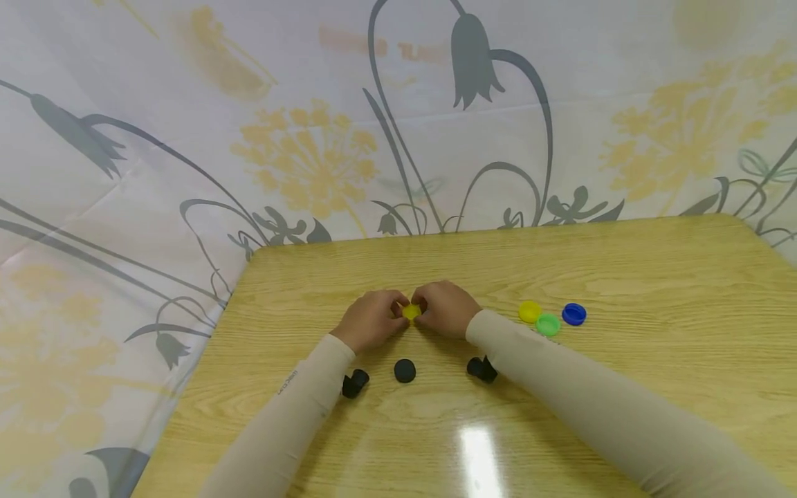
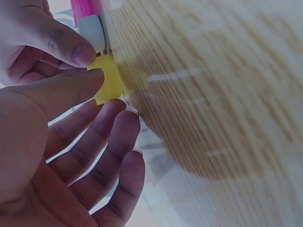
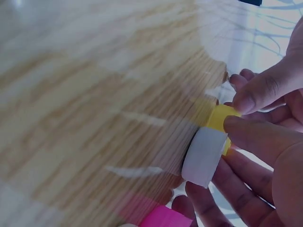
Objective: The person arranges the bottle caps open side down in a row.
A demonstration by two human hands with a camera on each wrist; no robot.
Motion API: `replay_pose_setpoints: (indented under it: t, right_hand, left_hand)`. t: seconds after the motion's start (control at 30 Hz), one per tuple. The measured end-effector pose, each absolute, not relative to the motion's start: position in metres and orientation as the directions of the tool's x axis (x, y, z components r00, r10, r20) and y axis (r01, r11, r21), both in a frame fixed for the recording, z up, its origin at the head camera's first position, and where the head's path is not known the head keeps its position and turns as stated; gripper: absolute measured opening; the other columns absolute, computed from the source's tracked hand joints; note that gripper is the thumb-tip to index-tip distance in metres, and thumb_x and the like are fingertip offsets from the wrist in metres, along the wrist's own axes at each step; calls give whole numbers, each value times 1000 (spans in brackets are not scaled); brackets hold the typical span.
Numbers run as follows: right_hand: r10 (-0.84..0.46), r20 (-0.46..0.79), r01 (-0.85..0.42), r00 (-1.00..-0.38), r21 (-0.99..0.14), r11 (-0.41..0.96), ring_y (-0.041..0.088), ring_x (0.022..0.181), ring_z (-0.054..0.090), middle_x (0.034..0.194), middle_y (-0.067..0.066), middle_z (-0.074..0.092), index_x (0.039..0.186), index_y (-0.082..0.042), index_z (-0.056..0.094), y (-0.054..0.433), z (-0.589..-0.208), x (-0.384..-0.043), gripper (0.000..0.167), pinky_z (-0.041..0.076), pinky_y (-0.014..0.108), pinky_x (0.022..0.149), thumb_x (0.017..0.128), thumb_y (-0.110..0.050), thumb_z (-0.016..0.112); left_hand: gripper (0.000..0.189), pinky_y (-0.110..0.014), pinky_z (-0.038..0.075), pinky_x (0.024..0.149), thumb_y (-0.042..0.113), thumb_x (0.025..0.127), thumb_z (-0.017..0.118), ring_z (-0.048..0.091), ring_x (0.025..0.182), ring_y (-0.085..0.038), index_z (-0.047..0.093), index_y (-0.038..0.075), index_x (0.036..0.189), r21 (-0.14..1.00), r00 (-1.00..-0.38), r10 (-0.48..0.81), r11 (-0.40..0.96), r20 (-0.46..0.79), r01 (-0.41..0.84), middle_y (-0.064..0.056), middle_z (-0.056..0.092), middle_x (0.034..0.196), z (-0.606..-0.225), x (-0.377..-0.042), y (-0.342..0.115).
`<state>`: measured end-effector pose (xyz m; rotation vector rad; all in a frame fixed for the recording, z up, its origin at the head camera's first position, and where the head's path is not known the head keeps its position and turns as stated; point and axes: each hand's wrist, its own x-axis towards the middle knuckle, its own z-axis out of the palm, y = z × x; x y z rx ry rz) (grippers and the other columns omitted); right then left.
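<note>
A small round yellow plastic cap (image 1: 411, 312) lies on the table between the two hands. My left hand (image 1: 373, 318) pinches it from the left, the thumb on its near side and the fingertips at its edge. From the other side my right hand (image 1: 445, 309) pinches the same cap, thumb close to the left thumb. In the right wrist view a white round piece (image 3: 203, 156) stands right beside the yellow cap (image 3: 223, 117), and a pink piece (image 3: 165, 217) is further off. The fingers partly cover the yellow cap.
Nearer the body, between the forearms, lies a black disc (image 1: 405, 371). To the right of the right hand are a yellow cap (image 1: 530, 311), a green cap (image 1: 548, 324) and a blue cap (image 1: 574, 314). A flowered curtain (image 1: 398, 138) hangs behind the wooden table (image 1: 672, 290).
</note>
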<state>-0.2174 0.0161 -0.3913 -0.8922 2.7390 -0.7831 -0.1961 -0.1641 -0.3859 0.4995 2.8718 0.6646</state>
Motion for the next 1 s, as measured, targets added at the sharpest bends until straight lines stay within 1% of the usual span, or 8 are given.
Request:
replay_pose_setpoints:
  t: [0.13,0.33,0.4,0.5,0.63,0.7,0.83,1.0]
  right_hand:
    - [-587,18,-502,-809,-539,676,24,99,68,108,11,73,119,-1,70,18,-390,-219,31,56,40,89,91,-14,73]
    - [-573,37,-489,-819,-568,662,24,102,67,111,10,72,122,-4,68,21,-386,-221,33,56,39,89,94,-19,71]
    - [-561,34,-472,-827,-582,662,23,103,67,113,10,71,125,-5,66,23,-384,-221,34,56,39,89,95,-21,70]
    - [-546,21,-439,-837,-623,648,23,104,68,113,10,71,127,-6,63,26,-379,-219,36,56,39,89,96,-23,68]
    - [-545,28,-417,-838,-676,607,23,101,70,111,10,73,127,-7,60,30,-372,-216,35,57,39,87,97,-22,68]
    - [-553,39,-425,-832,-687,590,22,98,71,108,10,74,127,-6,59,32,-369,-215,35,58,39,86,97,-21,67]
    - [-557,56,-432,-829,-697,572,20,94,71,104,8,75,127,-7,59,33,-366,-214,34,58,37,83,96,-20,68]
    - [-558,76,-432,-826,-722,541,19,91,70,103,8,74,127,-6,59,34,-366,-211,36,58,35,80,95,-17,70]
  left_hand:
    - [31,-37,55,85,19,94,71,68,91,-19,68,9,124,465,-935,347,841,-73,276,-4,73,101,-384,-196,-166]
    - [33,-36,56,83,21,97,67,68,93,-18,63,14,129,527,-940,333,813,-72,248,-4,72,107,-378,-196,-169]
    - [33,-35,57,82,22,99,65,68,92,-18,61,15,131,559,-940,333,794,-72,238,-4,71,109,-376,-195,-170]
    - [34,-32,57,76,22,100,63,68,88,-18,58,16,133,628,-938,341,744,-61,230,-5,69,110,-375,-194,-172]
    - [34,-30,57,71,24,101,61,69,86,-22,57,16,134,726,-937,348,655,-40,212,-7,68,111,-373,-193,-173]
    - [33,-31,57,72,25,103,58,70,87,-24,57,16,134,760,-940,340,619,-33,197,-10,68,112,-373,-193,-174]
    - [30,-38,58,79,23,104,55,70,90,-29,59,15,132,811,-944,330,560,-30,171,-15,69,112,-373,-193,-175]
    - [30,-44,58,83,22,103,58,70,92,-33,60,13,132,849,-948,318,506,-21,151,-17,70,111,-373,-193,-175]
